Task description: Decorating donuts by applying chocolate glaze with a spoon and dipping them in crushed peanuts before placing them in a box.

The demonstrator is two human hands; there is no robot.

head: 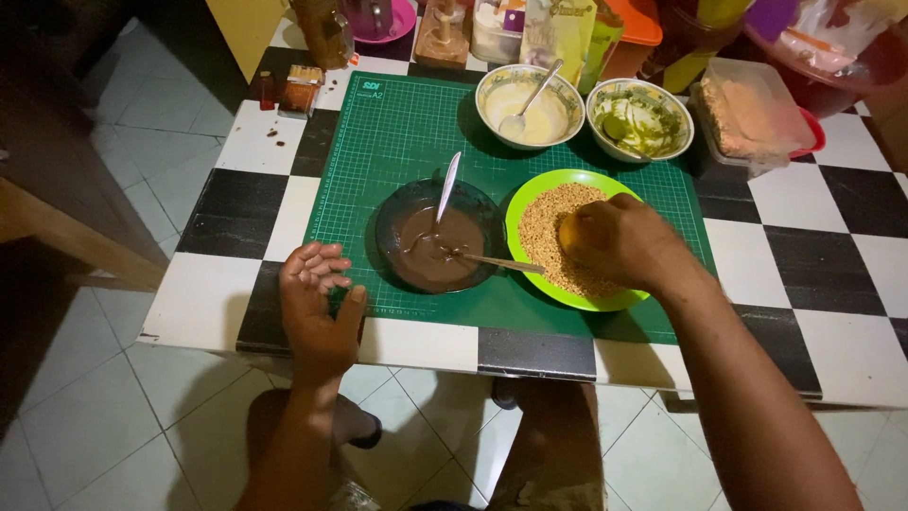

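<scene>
The right hand is curling its fingers down over the round lime-green plastic plate of golden-brown crumbs right of centre; whether it is gripping anything underneath, I cannot tell. The left hand is resting empty, palm up and fingers loosely bent, at the near edge of the green cutting mat. Between them the dark glass bowl of brown chocolate is sitting, one metal spoon leaning toward the top of the frame, another utensil lying pointing right. Along the top edge tall pale pouches are standing, and a clear rectangular lidded tub is sitting upper right.
</scene>
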